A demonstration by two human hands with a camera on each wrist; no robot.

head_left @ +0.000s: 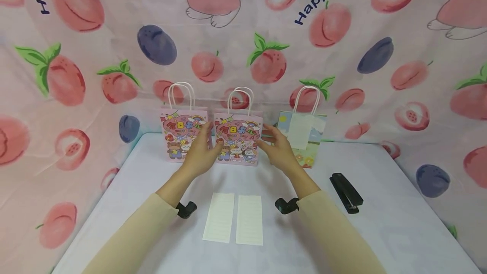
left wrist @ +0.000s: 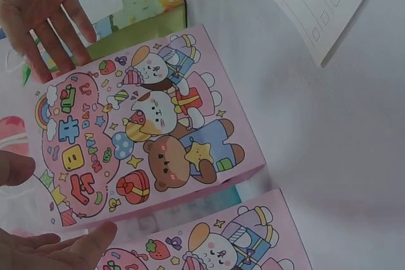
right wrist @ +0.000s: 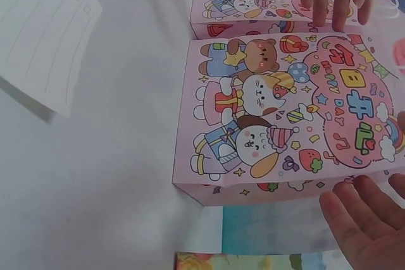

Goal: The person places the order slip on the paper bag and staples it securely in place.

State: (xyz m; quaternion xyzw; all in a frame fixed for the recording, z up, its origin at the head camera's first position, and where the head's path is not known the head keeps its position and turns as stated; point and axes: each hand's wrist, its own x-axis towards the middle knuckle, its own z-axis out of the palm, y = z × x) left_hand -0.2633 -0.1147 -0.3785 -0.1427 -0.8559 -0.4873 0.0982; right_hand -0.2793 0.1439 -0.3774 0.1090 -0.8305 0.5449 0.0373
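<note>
A pink paper gift bag (head_left: 237,138) with cartoon animals and white twisted handles stands upright between my two hands. At its left side, my left hand (head_left: 201,151) has its fingers extended, overlapping a second pink gift bag (head_left: 173,138) in the head view. My right hand (head_left: 279,149) is at the middle bag's right side, fingers spread and loosely bent. In the right wrist view, its fingertips lie close beside the bag's side panel (right wrist: 278,191). A green and blue gift bag (head_left: 319,128) stands to the right, with a white paper slip (head_left: 299,132) across its front.
Two lined white paper slips, a left one (head_left: 219,217) and a right one (head_left: 249,220), lie on the white tabletop (head_left: 125,206) between my forearms. A black stapler (head_left: 346,193) lies to the right. Behind the bags hangs a fruit-printed cloth (head_left: 228,37).
</note>
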